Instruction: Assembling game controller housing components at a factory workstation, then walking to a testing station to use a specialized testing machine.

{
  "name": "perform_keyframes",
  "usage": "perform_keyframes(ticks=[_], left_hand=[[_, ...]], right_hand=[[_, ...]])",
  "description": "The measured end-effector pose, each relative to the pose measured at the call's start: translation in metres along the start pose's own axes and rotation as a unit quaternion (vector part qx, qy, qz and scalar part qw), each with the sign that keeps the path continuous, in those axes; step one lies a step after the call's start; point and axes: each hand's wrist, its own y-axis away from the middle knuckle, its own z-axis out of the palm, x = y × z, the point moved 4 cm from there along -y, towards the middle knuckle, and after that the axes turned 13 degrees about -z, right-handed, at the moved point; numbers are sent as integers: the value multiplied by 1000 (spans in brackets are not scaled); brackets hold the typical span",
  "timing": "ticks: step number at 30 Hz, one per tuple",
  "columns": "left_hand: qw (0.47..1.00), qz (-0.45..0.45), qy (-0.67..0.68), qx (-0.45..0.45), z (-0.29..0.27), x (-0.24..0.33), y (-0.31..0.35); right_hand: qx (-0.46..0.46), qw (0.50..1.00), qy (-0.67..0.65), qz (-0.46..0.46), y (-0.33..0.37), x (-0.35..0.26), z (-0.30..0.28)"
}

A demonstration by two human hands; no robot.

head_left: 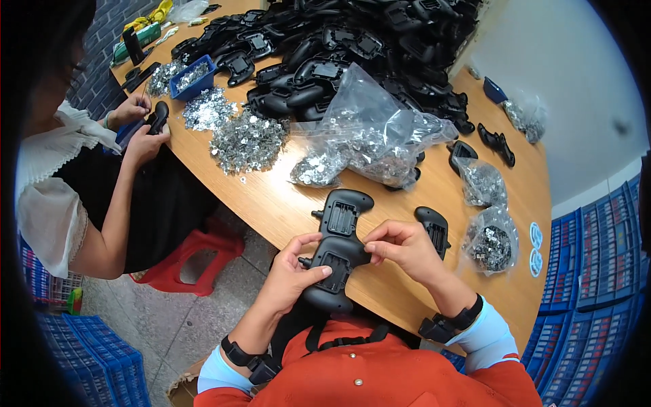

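My left hand grips a black game controller at the table's near edge, thumb on its face. The controller's rectangular battery compartment faces up and holds no batteries. At its upper right end, the thumb and fingertips of my right hand are pinched together. Whatever they may hold is too small to make out. Just beyond the held controller, another black controller lies with its compartment facing up. A further controller rests on the table, partly behind my right hand.
Heaped metal pieces, a blue bin and clear bags of parts cover the table. A large controller pile stands behind. To the left, a co-worker's hands hold a controller. Blue crates stand right.
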Motion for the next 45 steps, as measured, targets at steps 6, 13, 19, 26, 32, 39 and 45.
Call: perform_keyframes(ticks=[6,13,19,26,32,39,45], left_hand=[[997,5,-79,-27,16,-1,1],[990,15,-141,-15,27,-7,-3],[991,30,-132,2,27,-10,-8],[993,71,-83,42,26,-9,-6],[993,66,-85,38,23,-12,-6],[995,24,-95,2,21,-9,-3],[995,43,-91,3,23,-5,-2]], right_hand=[[-63,995,65,-35,8,-5,12],[-155,946,250,-138,8,-22,23],[-102,947,261,-156,8,-21,26],[25,964,219,-146,20,-5,23],[22,976,186,-114,16,-2,26],[-32,975,217,-34,4,-3,5],[-98,970,223,-17,-3,-3,11]])
